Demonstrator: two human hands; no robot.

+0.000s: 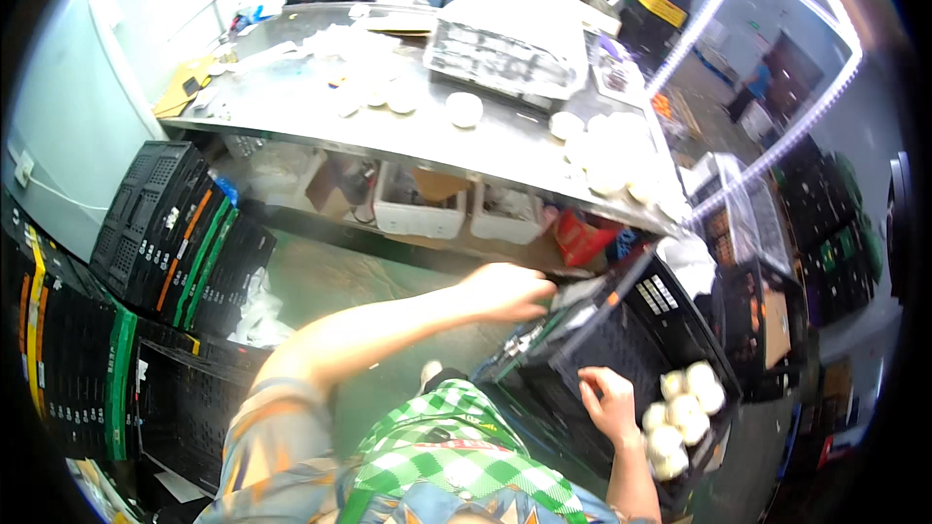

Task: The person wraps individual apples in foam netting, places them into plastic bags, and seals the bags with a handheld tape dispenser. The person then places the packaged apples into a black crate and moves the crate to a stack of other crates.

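Observation:
My left hand (pixel 507 292) reaches across to the right, close to the near-left rim of a black plastic crate (pixel 621 357). Its fingers are stretched and a little apart, slightly blurred, with nothing seen in them. Over the crate's inside is my right hand (pixel 609 404), fingers loosely bent, thumb apart, nothing visible between them. Beside it, several pale round vegetables (pixel 686 415), whose exact kind I cannot make out, lie bunched at the crate's right end. More pale round vegetables (pixel 607 160) are heaped on the right part of the metal table (pixel 320 121).
A grey-white crate (pixel 505 53) stands on the table. White bins (pixel 419 218) and a red bag (pixel 582 238) sit beneath it. Stacked black crates (pixel 160 223) rise at left, with white plastic (pixel 260 315) beside them. Another black crate (pixel 762 325) stands at right.

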